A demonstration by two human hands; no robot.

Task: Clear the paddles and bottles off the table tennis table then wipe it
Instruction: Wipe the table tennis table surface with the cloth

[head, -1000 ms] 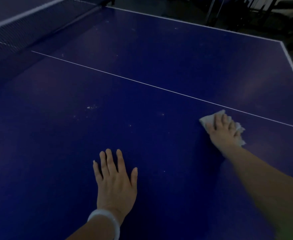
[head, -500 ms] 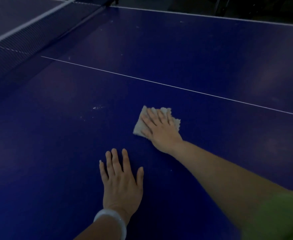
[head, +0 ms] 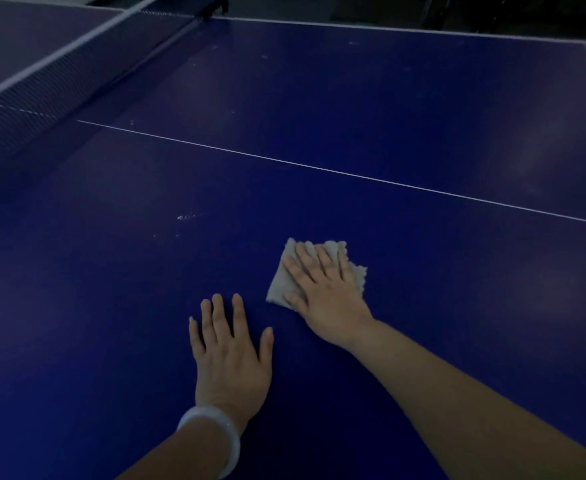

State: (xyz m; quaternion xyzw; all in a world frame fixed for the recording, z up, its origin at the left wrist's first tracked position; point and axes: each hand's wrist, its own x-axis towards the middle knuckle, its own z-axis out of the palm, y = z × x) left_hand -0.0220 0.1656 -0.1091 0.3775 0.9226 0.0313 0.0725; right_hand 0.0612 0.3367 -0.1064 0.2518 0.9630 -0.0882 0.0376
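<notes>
Crumpled cloth (head: 322, 271) on smooth blue table (head: 388, 116)

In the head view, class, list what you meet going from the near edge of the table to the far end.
Bracelet → left hand → right hand → cloth → white centre line → net

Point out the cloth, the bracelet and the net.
cloth (head: 282, 284): head view, on its bare left part beside the right hand's fingers.
bracelet (head: 215, 432): head view, on the white band at the left wrist.
net (head: 77, 69): head view, on the dark mesh below its white top tape.
</notes>
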